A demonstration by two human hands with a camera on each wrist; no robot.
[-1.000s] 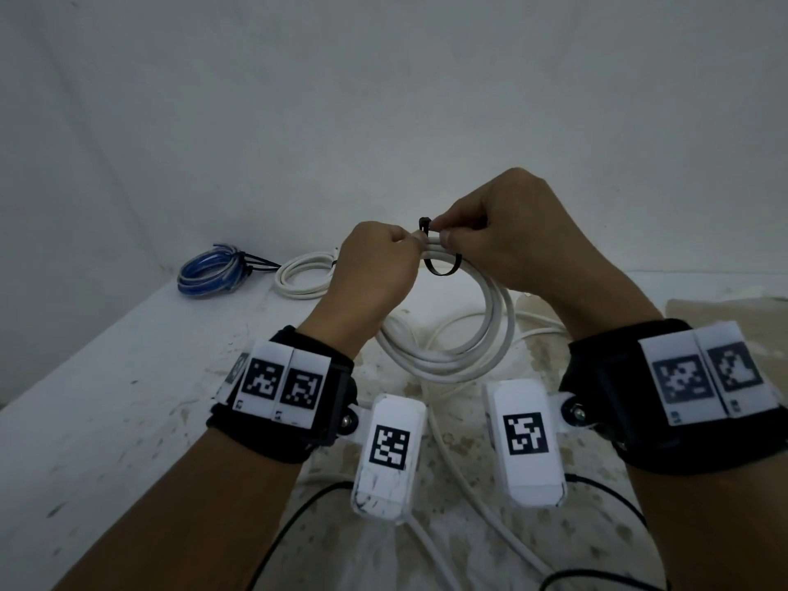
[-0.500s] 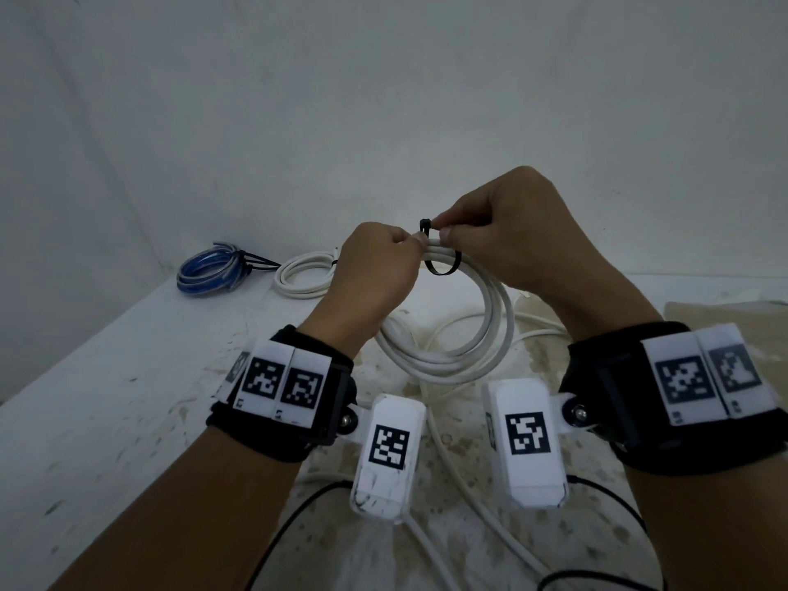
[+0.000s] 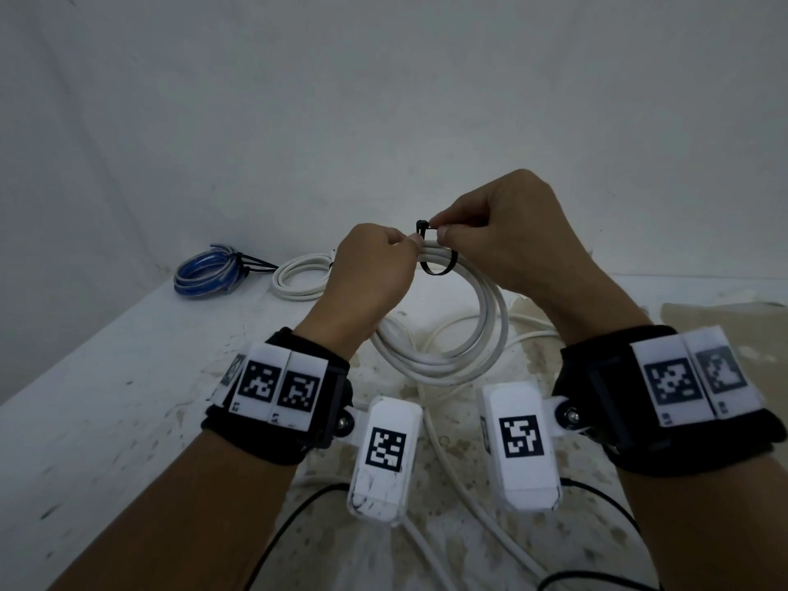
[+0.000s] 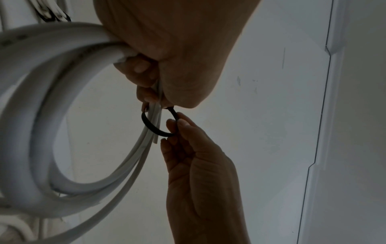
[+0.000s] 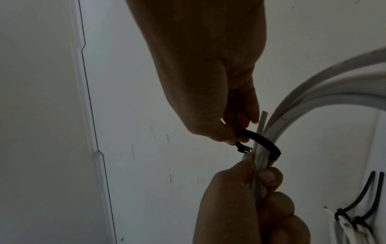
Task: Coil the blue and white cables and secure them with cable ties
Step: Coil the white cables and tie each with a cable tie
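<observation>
Gripping, left hand [image 3: 369,277]: fist closed round white cable coil [image 3: 447,334], held above tabletop [image 3: 106,398].
Right hand [image 3: 507,245]: pinches black cable tie [image 3: 437,266], looped loosely round coil.
Advice: thread tail through head, cinch squarely.
Far: blue coil [image 3: 207,275], already tied.

White coil [image 3: 469,334] at centre of the head view, ringed by a black cable tie [image 3: 439,266]. Blue coil with paler streaks [image 3: 204,273] at left, bound in black. Second white coil [image 3: 298,279] just right of it. White surface [image 3: 106,398], blotched tan toward lower centre. Black wrist bands [image 3: 277,403] carrying white tags with black square-pixel patterns. Pale grey-white wall [image 3: 383,100] above.
</observation>
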